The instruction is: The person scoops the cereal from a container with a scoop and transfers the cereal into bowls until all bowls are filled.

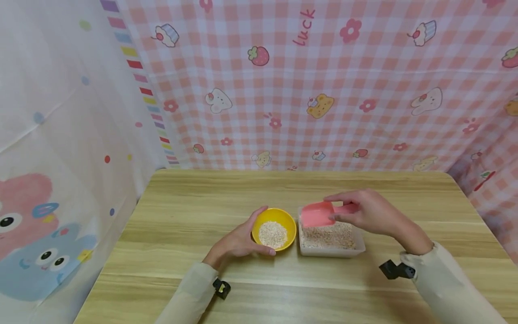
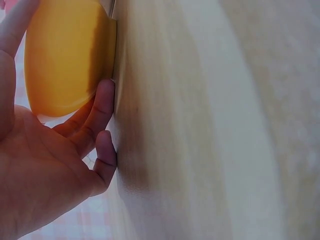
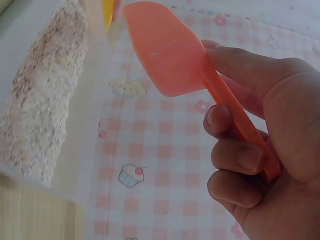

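My right hand [image 1: 366, 211] holds a pink scoop [image 1: 317, 214] by its handle, fingers curled round it in the right wrist view. The scoop hangs over a translucent plastic box [image 1: 329, 253] of oat-like flakes [image 3: 47, 95] and looks bare inside. Just left of that box a yellow bowl [image 1: 286, 220] stands on the table with pale flakes [image 1: 273, 235] in its bottom. My left hand [image 1: 240, 236] curves round the bowl's left side, thumb and fingers on its wall. In the left wrist view the fingers [image 2: 102, 107] reach low near the bowl's base.
The wooden table [image 1: 194, 202] extends on all sides of the bowl and box. A pink checked cloth [image 1: 283, 90] hangs behind its far edge, and a white printed cloth [image 1: 73, 135] hangs at the left. Black wrist mounts [image 1: 221, 288] sit on both sleeves.
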`<state>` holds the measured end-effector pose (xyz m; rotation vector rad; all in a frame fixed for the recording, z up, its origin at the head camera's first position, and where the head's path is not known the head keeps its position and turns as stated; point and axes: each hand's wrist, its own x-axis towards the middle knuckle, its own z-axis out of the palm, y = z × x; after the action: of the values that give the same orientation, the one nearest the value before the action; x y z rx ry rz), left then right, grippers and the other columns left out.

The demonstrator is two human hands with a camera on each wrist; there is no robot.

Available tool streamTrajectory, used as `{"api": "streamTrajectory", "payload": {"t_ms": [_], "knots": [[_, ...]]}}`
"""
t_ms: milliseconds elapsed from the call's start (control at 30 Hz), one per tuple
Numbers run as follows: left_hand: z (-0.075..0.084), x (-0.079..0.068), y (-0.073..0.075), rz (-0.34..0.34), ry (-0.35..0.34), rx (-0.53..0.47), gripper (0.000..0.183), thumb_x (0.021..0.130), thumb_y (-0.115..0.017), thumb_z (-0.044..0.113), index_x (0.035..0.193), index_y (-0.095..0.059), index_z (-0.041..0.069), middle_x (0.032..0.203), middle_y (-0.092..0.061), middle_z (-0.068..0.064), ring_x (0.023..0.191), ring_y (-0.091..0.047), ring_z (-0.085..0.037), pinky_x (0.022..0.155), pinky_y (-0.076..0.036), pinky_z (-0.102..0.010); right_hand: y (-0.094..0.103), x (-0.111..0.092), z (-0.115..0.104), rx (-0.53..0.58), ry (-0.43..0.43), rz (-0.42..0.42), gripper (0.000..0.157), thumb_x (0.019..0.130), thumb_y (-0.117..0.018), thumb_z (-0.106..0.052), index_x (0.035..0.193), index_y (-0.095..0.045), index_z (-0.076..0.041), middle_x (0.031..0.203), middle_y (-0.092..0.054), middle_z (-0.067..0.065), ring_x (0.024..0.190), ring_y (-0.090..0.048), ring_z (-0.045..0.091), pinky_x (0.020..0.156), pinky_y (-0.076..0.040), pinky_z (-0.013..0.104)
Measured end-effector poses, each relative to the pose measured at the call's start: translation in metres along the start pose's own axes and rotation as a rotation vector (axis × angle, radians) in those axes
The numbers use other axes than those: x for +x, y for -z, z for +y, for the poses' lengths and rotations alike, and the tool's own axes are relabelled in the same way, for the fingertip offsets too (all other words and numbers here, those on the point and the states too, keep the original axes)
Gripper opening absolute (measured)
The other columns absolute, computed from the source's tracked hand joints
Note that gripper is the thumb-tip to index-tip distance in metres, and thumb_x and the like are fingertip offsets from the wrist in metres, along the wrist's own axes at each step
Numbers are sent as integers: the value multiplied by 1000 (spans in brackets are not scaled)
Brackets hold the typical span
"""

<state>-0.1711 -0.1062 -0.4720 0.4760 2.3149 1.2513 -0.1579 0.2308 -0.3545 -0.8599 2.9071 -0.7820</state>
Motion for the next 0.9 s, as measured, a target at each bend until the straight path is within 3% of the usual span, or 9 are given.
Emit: {"api": "streamTrajectory", "payload": {"t_ms": [167,333,567,733,900], "knots": [[0,-1,0,-1,-4,10,117,70,-90,41,158,-13,35,159,-34,-5,141,-37,-29,117,-25,-55,1,-8,7,-10,-6,14,36,86,-79,-25,120,-73,-14,101,-74,-2,74,-55,4,66,-49,25],[0,0,1,-1,-9,17,116,70,-90,43,158,-13,36,159,-33,-3,141,-37,-28,117,-25,-54,2,-15,14,-17,-10,29,36,84,-81,-24,118,-74,-13,87,-72,-6,67,-51,2,61,-45,23],[0,-1,1,-7,-20,21,117,70,-90,43,159,-13,32,159,-33,-4,141,-37,-29,117,-25,-55,7,-26,22,-79,-20,34,40,82,-82,-26,119,-73,-14,103,-75,2,77,-63,2,67,-52,29],[0,-1,2,-15,-23,21,117,71,-90,41,159,-13,31,159,-32,-4,141,-37,-30,116,-25,-57,10,-31,26,-136,-8,45,39,81,-83,-26,118,-74,-14,104,-75,5,81,-69,9,70,-55,35],[1,0,3,-11,-25,19,117,71,-90,40,159,-14,30,159,-34,-5,139,-38,-30,116,-26,-56,13,-34,28,-184,11,48,38,81,-83,-24,116,-74,-14,100,-76,4,77,-70,9,65,-55,33]]}}
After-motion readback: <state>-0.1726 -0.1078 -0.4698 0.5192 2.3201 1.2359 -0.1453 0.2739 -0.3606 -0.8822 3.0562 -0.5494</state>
